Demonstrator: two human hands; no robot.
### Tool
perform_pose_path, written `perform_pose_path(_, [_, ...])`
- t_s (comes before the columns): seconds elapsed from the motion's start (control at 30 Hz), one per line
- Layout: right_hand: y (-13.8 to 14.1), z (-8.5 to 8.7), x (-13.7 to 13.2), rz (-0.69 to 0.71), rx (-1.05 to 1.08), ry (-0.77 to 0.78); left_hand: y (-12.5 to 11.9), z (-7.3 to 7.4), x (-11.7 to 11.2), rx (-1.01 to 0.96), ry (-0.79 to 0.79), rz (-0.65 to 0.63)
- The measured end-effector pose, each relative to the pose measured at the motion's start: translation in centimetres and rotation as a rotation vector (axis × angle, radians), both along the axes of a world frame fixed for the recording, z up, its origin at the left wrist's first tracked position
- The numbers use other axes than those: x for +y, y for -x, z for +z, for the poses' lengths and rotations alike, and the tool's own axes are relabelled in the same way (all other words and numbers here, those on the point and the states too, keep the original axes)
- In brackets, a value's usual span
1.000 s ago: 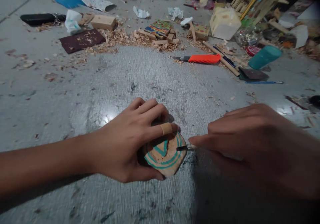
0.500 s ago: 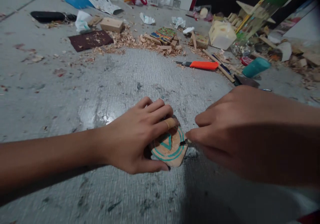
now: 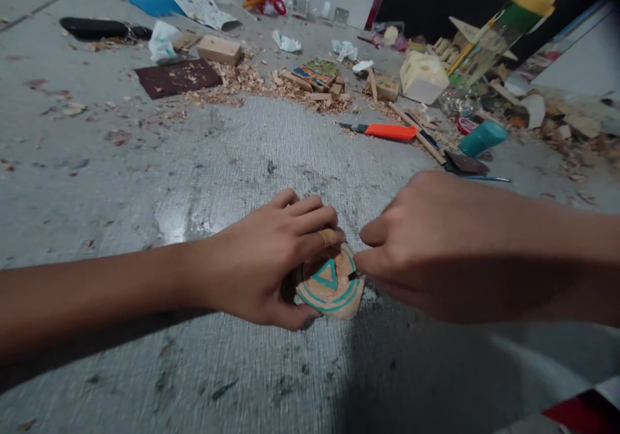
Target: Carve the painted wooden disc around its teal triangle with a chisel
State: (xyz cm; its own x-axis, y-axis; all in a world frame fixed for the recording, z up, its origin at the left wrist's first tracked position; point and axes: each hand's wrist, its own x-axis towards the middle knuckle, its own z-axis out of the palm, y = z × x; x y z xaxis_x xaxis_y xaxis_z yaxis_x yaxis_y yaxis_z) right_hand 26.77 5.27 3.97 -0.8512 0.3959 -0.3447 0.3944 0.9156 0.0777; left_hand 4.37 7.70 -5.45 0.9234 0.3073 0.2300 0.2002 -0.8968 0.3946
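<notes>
Near the middle of the grey surface lies a small flat wooden piece [image 3: 346,308], marked with teal rings and a teal triangle. Its inside is partly carved away. My left hand [image 3: 283,253] grips it from the left, thumb at the near edge and bent fingers over the far edge; one finger wears a tan band. My right hand [image 3: 416,247] is closed around a small carving tool [image 3: 353,276], whose dark blade tip touches the right side of the carved face. The tool's handle is hidden inside my fist.
Beyond my hands lie an orange utility knife [image 3: 390,132], a teal cylinder [image 3: 484,138] and a wooden stick [image 3: 421,137]. Farther back are wood shavings [image 3: 261,85], brown sandpaper [image 3: 177,77], a wooden block [image 3: 219,50], a black case [image 3: 92,28] and a tilted bottle [image 3: 508,27].
My right hand has shifted slightly left, closer to the wooden piece. My left thumb has drawn back a little along the near edge, uncovering more of the triangle. The view has turned slightly.
</notes>
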Motion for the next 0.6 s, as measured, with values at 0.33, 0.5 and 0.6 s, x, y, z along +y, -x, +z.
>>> perform_pose_path(0.33, [-3.5, -3.4, -5.0, -0.221, 0.356, -0.185, -0.3, 0.0, 0.6, 0.013, 0.011, -0.055])
perform_pose_path(0.5, [-5.0, -6.1, -6.7, -0.38, 0.427, -0.224, 0.0, -0.3, 0.4, 0.013, 0.015, -0.032])
perform_pose_path(0.6, [-5.4, -5.4, -6.1, -0.392, 0.497, -0.106, 0.1, -0.3, 0.4, 0.004, 0.022, -0.026])
